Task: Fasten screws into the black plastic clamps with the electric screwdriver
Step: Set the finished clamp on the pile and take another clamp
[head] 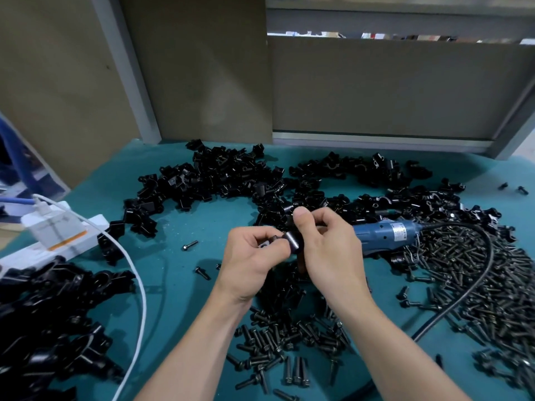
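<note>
Both hands meet above the middle of the teal table point(179, 273). My left hand point(252, 259) pinches a small dark part, probably a screw, against a black plastic clamp point(293, 241). My right hand point(327, 250) grips that clamp from the right, thumb on top. The blue electric screwdriver point(388, 234) lies on the table just behind my right hand, its black cord point(474, 287) curving off to the right. Neither hand holds it.
Heaps of black clamps point(220, 175) cover the back and the left front point(49, 319) of the table. Loose black screws point(477, 285) pile up at the right and below my hands point(278, 342). A white power strip point(55, 235) with a white cable point(139, 285) lies at the left.
</note>
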Demonstrator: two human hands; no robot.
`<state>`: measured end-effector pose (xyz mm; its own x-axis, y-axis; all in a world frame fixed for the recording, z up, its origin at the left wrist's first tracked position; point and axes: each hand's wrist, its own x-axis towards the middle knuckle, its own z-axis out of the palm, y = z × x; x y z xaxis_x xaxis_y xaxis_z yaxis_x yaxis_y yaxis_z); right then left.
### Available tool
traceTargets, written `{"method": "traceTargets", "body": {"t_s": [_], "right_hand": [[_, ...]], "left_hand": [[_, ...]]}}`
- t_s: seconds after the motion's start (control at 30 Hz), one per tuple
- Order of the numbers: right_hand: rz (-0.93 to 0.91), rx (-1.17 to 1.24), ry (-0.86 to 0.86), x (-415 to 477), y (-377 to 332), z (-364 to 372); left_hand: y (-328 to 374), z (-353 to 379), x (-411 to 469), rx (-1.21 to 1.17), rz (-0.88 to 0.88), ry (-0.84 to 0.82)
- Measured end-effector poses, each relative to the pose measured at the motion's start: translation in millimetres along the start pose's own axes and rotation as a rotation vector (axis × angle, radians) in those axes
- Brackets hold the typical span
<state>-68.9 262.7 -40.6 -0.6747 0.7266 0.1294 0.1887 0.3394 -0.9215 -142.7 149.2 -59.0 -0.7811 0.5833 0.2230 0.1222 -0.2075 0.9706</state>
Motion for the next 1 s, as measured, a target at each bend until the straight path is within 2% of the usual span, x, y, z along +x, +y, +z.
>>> {"method": "traceTargets", "body": {"t_s": [0.07,0.13,0.23,0.33,0.43,0.5,0.6,0.7,0.87,1.0], "right_hand": [[0.054,-0.003,-0.036,0,-1,-4],[0.065,-0.019,-0.126,2,-5,-10],[0.034,-0.008,-0.305,5,-11,-13],[0.024,0.017,-0.342,8,-11,-13],[0.007,0.068,-0.356,12,-10,-17],[-0.042,0.080,-0.380,18,-9,-24],[-0.164,0.024,-0.509,20,-12,-32],[-0.255,-0.015,-0.564,16,-16,-31],[-0.301,-0.121,-0.592,15,-20,-29],[-0.310,-0.271,-0.551,13,-23,-31]], "left_hand": [[0,0,-1,0.081,0.063,0.151],[-2,0,-3,0.278,0.130,0.255],[-3,1,-5,0.454,0.189,0.227],[-4,1,-5,0.495,0.198,0.151],[-2,1,-4,0.405,0.136,0.142],[-1,2,-1,0.215,0.038,0.178],[0,1,2,-0.102,-0.057,0.163],[0,0,2,-0.136,-0.089,0.129],[-2,0,1,-0.179,-0.058,0.004],[-2,0,3,-0.135,0.024,0.042]]}}
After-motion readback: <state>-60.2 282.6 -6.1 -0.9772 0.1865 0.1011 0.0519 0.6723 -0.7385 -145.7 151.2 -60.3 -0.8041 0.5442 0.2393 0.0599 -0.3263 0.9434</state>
